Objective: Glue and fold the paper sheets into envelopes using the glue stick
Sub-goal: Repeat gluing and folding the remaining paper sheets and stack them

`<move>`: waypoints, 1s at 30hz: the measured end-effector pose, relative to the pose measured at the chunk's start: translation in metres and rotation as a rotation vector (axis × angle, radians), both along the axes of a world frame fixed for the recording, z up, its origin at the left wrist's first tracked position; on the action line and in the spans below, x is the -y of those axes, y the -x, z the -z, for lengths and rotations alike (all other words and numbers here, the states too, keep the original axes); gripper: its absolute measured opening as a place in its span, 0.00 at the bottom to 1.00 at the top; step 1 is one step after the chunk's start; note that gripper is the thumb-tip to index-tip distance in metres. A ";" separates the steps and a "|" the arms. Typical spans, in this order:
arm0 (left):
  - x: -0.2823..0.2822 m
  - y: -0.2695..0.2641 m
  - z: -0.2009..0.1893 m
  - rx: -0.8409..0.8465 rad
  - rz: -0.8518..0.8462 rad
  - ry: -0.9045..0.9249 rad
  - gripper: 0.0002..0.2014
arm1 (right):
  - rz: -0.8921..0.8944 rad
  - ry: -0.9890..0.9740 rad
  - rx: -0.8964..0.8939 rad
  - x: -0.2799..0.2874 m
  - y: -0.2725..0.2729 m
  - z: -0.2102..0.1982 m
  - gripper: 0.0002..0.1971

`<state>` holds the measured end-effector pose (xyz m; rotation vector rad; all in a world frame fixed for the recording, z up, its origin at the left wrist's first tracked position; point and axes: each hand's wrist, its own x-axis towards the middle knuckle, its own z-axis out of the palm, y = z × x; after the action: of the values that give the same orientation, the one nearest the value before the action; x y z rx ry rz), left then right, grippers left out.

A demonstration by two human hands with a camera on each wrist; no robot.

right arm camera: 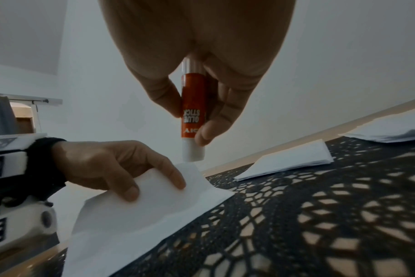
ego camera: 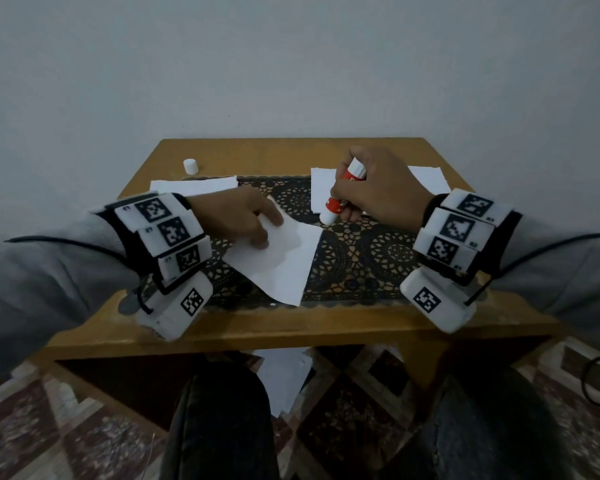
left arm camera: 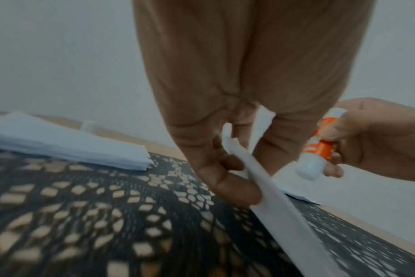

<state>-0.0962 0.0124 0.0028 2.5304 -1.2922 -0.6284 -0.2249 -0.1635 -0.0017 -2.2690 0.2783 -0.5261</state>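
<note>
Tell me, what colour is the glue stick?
The glue stick in the right hand is orange-red with white ends; the right wrist view shows it best.

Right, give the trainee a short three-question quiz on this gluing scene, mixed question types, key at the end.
1. True or false: the glue stick is held tip down in the right hand.
2. What does the left hand pinch? A) the cap B) the paper sheet C) the lace mat
3. Where is the white cap?

Key: 1 true. 2 B. 3 Standing on the wooden table, far left, beyond the paper stack.
</note>
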 end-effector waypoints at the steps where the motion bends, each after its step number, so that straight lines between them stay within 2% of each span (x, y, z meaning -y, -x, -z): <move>1: -0.003 0.001 0.005 -0.006 -0.031 -0.023 0.22 | 0.003 0.016 -0.005 -0.002 -0.003 0.001 0.07; 4: -0.012 0.006 0.016 -0.030 -0.075 -0.141 0.26 | -0.003 0.085 -0.038 -0.009 -0.012 0.005 0.09; 9: -0.011 0.013 0.021 0.280 0.013 -0.260 0.32 | -0.042 0.198 -0.133 -0.022 -0.030 0.012 0.09; 12: -0.008 0.013 0.020 0.352 0.080 -0.320 0.38 | -0.050 0.263 -0.172 -0.025 -0.039 0.016 0.10; 17: -0.003 0.011 0.016 0.318 0.132 -0.374 0.39 | -0.025 0.272 -0.227 -0.025 -0.043 0.021 0.12; 30: -0.005 0.007 0.020 0.253 0.184 -0.302 0.36 | -0.073 0.329 -0.238 -0.032 -0.025 0.020 0.11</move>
<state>-0.1028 0.0177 -0.0173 2.8297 -1.6420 -0.5939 -0.1997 -0.1318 -0.0215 -2.6558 0.2396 -0.2774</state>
